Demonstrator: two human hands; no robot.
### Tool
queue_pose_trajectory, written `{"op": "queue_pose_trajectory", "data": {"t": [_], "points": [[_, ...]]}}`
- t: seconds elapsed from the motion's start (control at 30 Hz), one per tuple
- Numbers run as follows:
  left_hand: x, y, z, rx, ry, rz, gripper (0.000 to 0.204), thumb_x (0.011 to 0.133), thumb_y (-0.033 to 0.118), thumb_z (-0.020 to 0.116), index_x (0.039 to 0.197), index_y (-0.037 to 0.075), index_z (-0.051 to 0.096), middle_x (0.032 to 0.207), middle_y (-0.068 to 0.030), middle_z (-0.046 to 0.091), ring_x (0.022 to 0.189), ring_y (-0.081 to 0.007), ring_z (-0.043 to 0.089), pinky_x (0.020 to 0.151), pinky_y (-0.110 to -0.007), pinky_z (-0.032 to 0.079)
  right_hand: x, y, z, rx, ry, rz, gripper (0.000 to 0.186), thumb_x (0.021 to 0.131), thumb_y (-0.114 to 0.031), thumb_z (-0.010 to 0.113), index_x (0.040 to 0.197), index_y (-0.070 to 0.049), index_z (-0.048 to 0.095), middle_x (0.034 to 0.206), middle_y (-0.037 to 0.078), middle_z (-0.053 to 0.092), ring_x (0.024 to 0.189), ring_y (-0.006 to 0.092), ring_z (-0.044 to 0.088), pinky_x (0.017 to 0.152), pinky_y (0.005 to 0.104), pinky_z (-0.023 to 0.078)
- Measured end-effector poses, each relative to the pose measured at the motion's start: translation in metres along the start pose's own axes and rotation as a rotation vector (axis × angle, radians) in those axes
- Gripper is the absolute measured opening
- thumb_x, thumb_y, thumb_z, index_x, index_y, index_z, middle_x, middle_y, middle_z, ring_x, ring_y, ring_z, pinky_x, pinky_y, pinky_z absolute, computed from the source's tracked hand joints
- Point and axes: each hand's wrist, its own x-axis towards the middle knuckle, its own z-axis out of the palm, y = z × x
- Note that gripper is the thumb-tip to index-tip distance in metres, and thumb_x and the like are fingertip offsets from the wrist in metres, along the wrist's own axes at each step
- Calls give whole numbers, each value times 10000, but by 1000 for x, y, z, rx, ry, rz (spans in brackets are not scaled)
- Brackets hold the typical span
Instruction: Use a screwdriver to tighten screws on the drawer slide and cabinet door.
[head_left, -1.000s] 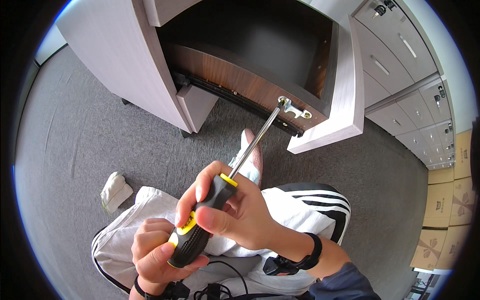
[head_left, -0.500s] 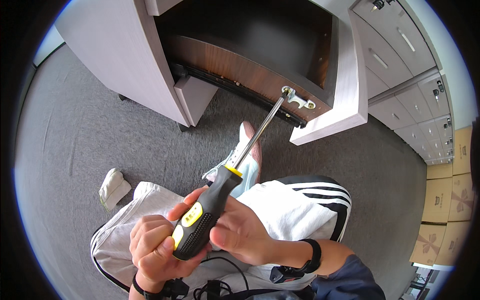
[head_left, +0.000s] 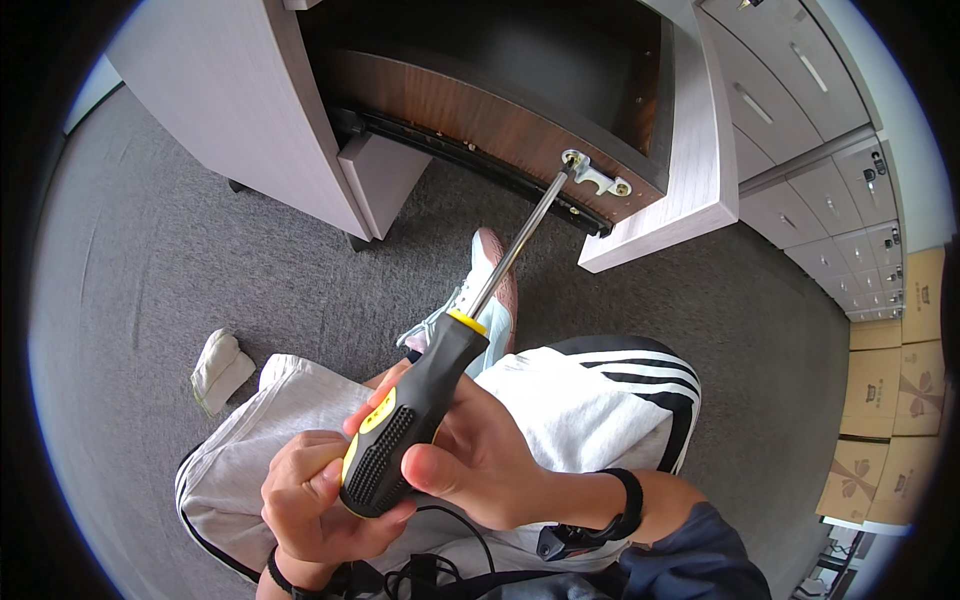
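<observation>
A long screwdriver (head_left: 425, 385) with a black and yellow handle slants up and away from me. Its tip meets the screw at the left end of a small metal bracket (head_left: 596, 177), which sits on the brown side panel (head_left: 470, 108) of a pulled-out drawer. Around the butt of the handle my left hand (head_left: 308, 495) is closed. My right hand (head_left: 485, 460) cups the handle from the right, its fingers partly hidden behind it and its thumb along the near side. A second screw shows at the bracket's right end.
Below the side panel runs a black slide rail (head_left: 480, 162). The drawer's pale front (head_left: 690, 215) juts out at right. Grey drawer cabinets (head_left: 800, 190) and cardboard boxes (head_left: 868, 392) stand far right. A crumpled pale cloth (head_left: 221, 371) lies on the carpet left of my knee.
The screwdriver handle has turned, its yellow label rolling to the left. My right thumb has shifted slightly left over the handle. The whole view has moved a little; the tip stays at the screw.
</observation>
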Motion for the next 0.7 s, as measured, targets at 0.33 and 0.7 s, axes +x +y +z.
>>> {"op": "queue_pose_trajectory", "data": {"t": [0.33,0.7], "points": [[-12,3,6,-145,95,-213,585,751,362,765,924,28,318,643,-93,553,524,-162,565,503,-284,447,11,-5,-4,90,-140,-8,532,881,-284,645,1282,-34,401,1168,127,544,1087,186,563,909,286,481],[-4,0,4,40,22,-176,615,738,556,715,794,-7,472,579,-90,546,460,-204,553,456,-288,436,8,-5,-5,-140,14,43,601,781,-477,713,1087,-26,460,1027,101,519,995,161,548,860,291,466]]}}
